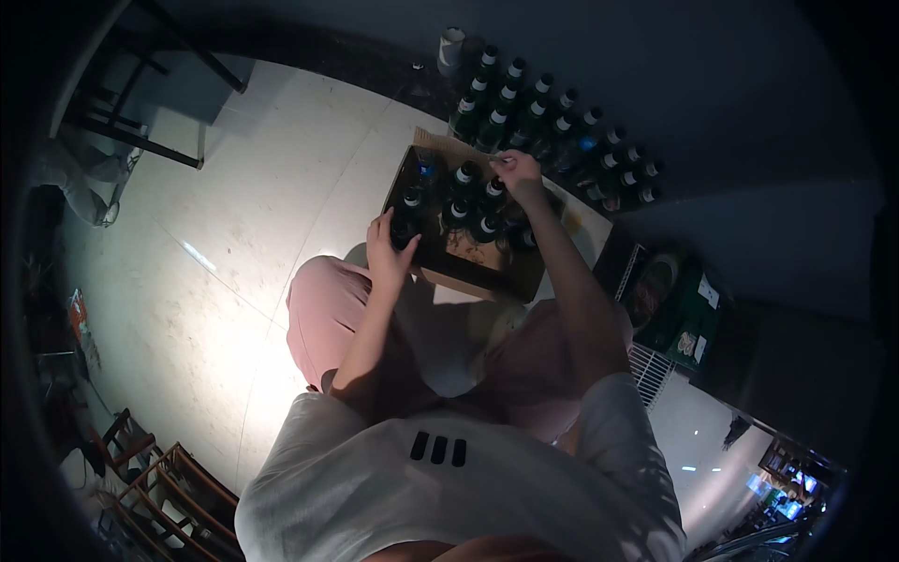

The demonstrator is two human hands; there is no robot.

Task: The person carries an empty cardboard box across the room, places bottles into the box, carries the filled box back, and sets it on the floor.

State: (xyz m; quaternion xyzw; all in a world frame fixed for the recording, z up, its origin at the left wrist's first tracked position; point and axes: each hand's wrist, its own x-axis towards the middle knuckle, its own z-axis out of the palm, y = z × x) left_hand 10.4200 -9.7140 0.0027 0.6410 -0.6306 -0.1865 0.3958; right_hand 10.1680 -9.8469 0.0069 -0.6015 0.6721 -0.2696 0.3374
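Observation:
An open cardboard box (459,283) stands on the floor in front of my knees, with several dark green bottles (456,212) upright inside. My left hand (388,251) is at its near left corner, fingers at the wall and thumb on the inner side. Close to that thumb is a dark bottle top (404,229), partly covered by the hand. At the far side, my right hand (518,174) is closed, its fingertips pinching the end of the raised cardboard flap (448,142). My right forearm hides part of the box's right side.
Several rows of green bottles (534,109) stand on the floor beyond the box, along the wall. A pale cylinder (451,49) is behind them. To the right are a white wire rack (649,375) and a green crate (695,314). Wooden chairs (178,496) stand lower left.

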